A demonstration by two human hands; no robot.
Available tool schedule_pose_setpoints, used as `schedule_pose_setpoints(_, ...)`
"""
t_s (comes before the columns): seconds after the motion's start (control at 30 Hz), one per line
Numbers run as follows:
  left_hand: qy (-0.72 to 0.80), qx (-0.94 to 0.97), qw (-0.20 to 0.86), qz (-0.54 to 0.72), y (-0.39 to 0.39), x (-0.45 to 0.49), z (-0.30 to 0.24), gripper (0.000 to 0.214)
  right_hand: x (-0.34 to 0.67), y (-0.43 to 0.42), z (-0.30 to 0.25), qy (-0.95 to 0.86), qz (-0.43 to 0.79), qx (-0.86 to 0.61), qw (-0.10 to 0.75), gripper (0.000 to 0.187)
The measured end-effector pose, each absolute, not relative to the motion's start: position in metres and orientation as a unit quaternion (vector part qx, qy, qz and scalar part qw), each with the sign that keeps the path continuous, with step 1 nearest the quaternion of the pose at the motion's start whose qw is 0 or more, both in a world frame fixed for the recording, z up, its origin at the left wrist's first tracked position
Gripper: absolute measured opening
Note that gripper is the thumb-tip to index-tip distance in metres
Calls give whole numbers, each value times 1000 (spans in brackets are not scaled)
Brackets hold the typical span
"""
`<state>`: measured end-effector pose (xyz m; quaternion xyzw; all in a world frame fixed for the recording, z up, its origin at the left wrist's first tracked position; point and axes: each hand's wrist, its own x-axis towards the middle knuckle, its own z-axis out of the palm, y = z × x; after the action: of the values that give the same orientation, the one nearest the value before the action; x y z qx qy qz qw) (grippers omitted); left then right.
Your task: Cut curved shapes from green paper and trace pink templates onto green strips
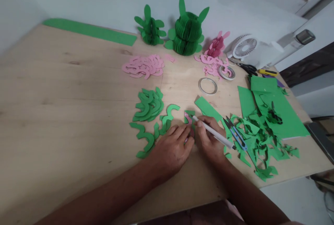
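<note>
My right hand (208, 141) grips a white pen (215, 133), its tip at a small pink curved paper piece (188, 117) that lies on green paper (191, 113). My left hand (171, 150) rests flat with fingers stretched out, pressing on that pink piece and the paper under it; part of both is hidden by my hands. Just left of my left hand lie loose wavy green cutouts (148, 139), and beyond them a pile of similar green cutouts (148, 105). Blue thread snips (237, 134) lie among scraps right of my right hand.
Green offcuts (261, 141) and green sheets (292, 113) cover the right side. Pink cutouts (144, 65), a tape roll (227, 72) and a bare ring (207, 86) lie farther back. Honeycomb paper figures (188, 33), a fan (244, 47) and a yellow cutter (268, 72) stand or lie along the wall.
</note>
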<state>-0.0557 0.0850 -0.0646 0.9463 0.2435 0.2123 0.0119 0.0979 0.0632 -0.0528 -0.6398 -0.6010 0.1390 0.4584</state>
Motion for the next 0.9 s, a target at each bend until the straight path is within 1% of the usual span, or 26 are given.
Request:
schedule_pose_setpoints(0.17,251,945,19,210,85,-55,-65,23,99,65,-58,-630,96,-629,445,22)
schedule_pose_setpoints(0.43,243,944,55,215,88,-53,-58,19,105,68,-69,-694,110,-600,382,28)
schedule_pose_setpoints(0.57,251,940,106,206,90,-52,-53,17,105,68,-68,-697,91,-612,362,30)
schedule_pose_setpoints(0.73,281,924,187,180,98,-54,-47,16,104,67,-67,-688,52,-657,304,30)
schedule_pose_setpoints(0.8,297,914,212,178,101,-56,-47,20,104,67,-67,-686,47,-667,286,31)
schedule_pose_setpoints(0.87,326,903,211,182,104,-59,-50,22,104,66,-67,-687,46,-675,267,31)
schedule_pose_setpoints(0.9,343,899,191,195,105,-60,-53,24,104,66,-67,-687,45,-678,257,31)
